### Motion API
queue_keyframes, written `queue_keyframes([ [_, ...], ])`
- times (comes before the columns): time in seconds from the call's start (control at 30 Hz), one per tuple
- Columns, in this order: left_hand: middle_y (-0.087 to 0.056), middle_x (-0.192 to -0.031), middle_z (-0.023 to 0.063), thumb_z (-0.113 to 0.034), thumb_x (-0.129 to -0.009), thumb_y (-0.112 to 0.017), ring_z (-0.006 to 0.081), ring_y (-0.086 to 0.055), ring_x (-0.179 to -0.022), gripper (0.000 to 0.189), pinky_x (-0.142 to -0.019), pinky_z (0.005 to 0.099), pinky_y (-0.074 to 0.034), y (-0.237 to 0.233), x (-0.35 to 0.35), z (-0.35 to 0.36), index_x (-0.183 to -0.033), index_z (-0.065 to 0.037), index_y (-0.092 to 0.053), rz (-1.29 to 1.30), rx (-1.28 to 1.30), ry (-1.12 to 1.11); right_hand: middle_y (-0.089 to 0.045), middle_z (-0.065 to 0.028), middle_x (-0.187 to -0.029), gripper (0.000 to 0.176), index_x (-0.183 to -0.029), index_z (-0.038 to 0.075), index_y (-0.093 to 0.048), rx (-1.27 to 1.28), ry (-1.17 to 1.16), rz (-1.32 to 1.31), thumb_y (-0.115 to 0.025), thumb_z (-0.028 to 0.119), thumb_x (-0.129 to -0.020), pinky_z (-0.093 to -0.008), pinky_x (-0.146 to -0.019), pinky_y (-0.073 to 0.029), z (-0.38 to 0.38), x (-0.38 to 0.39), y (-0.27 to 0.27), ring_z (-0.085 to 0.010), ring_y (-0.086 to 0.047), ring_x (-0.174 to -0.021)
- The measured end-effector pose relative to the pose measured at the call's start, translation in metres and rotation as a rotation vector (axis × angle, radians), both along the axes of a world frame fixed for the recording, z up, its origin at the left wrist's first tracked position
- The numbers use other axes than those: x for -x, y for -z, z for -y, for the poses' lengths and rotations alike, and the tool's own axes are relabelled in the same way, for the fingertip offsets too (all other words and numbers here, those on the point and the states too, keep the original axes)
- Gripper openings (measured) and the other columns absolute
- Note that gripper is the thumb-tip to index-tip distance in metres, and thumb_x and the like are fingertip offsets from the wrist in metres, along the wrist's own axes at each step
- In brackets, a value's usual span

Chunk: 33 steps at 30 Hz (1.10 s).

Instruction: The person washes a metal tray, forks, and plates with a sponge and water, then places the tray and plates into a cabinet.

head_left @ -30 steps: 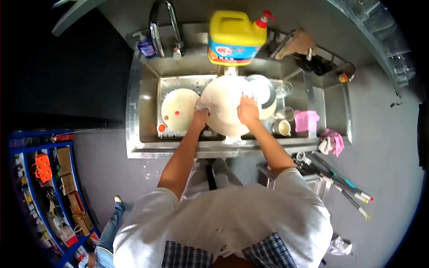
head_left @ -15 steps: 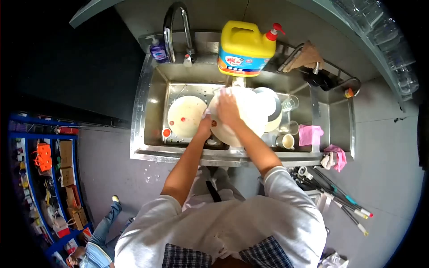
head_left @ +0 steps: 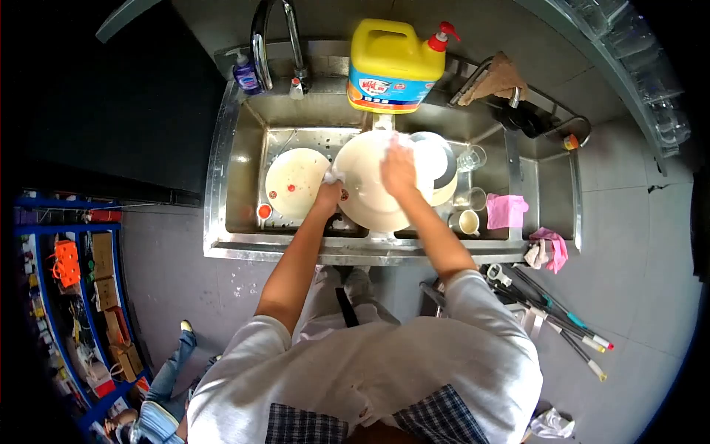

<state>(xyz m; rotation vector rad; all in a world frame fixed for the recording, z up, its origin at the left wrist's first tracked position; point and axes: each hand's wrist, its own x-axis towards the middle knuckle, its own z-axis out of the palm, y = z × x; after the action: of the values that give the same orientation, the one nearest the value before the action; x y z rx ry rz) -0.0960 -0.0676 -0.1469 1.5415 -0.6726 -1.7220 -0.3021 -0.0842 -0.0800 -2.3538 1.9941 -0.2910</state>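
A large round pale plate [head_left: 362, 200] is held over the middle of the sink. Its left rim is in the grip of my left hand [head_left: 330, 197], beside a small white cloth-like or foamy patch [head_left: 334, 177]. My right hand [head_left: 399, 169] lies flat on the plate's upper right face, fingers stretched out. Glare whitens the area at those fingertips, so anything thin under them is hidden. Left of my left hand, a second pale plate [head_left: 296, 181] with small red decorations rests in the sink. Partly behind the held plate are stacked dishes [head_left: 444, 191].
The steel sink [head_left: 240, 244] also holds glasses [head_left: 471, 158], a cup [head_left: 468, 222] and a red-topped small item [head_left: 264, 212]. A yellow detergent jug [head_left: 392, 55], a faucet [head_left: 296, 44] and a purple soap bottle [head_left: 245, 75] line the back. A pink cloth [head_left: 507, 212] drapes the divider.
My right hand has moved right across the held plate, away from my left hand. The left hand still holds the rim. The whole view has shifted slightly.
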Motion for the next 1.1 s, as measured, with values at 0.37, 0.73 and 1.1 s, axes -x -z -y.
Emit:
queue_keyframes([
  [0.37,-0.064,-0.102,0.0204,-0.025,-0.089,-0.054,0.0279,-0.062,-0.092,0.042,-0.075,0.0371,-0.048,-0.024,0.009,-0.004,-0.117,0.006,-0.054,0.332,0.127,0.038,-0.029,-0.0200,-0.147,0.064,-0.140,-0.005,-0.027,-0.060,0.042,-0.087,-0.053,0.017,-0.086,-0.0527,-0.107,-0.026,-0.066,0.040,-0.027,-0.0424,-0.030,-0.131],
  [0.73,-0.057,-0.122,0.0162,-0.058,-0.096,-0.028,0.0263,-0.053,-0.110,0.071,-0.095,0.0378,-0.041,0.064,0.000,0.015,-0.127,0.003,-0.050,-0.053,-0.057,-0.016,-0.028,-0.0200,-0.147,0.060,-0.138,-0.002,-0.035,-0.151,-0.317,0.170,-0.053,0.016,-0.084,-0.0494,-0.111,-0.022,-0.094,-0.036,-0.022,-0.0440,-0.025,-0.134],
  [1.1,-0.053,-0.125,0.0210,-0.051,-0.095,-0.036,0.0280,-0.052,-0.111,0.069,-0.094,0.0373,-0.042,0.005,0.004,0.012,-0.127,0.009,-0.046,-0.140,-0.069,-0.165,-0.036,-0.0197,-0.142,0.055,-0.135,-0.001,-0.040,-0.073,-0.402,0.357,-0.052,0.013,-0.084,-0.0515,-0.111,-0.020,-0.078,-0.062,-0.016,-0.0442,-0.029,-0.131],
])
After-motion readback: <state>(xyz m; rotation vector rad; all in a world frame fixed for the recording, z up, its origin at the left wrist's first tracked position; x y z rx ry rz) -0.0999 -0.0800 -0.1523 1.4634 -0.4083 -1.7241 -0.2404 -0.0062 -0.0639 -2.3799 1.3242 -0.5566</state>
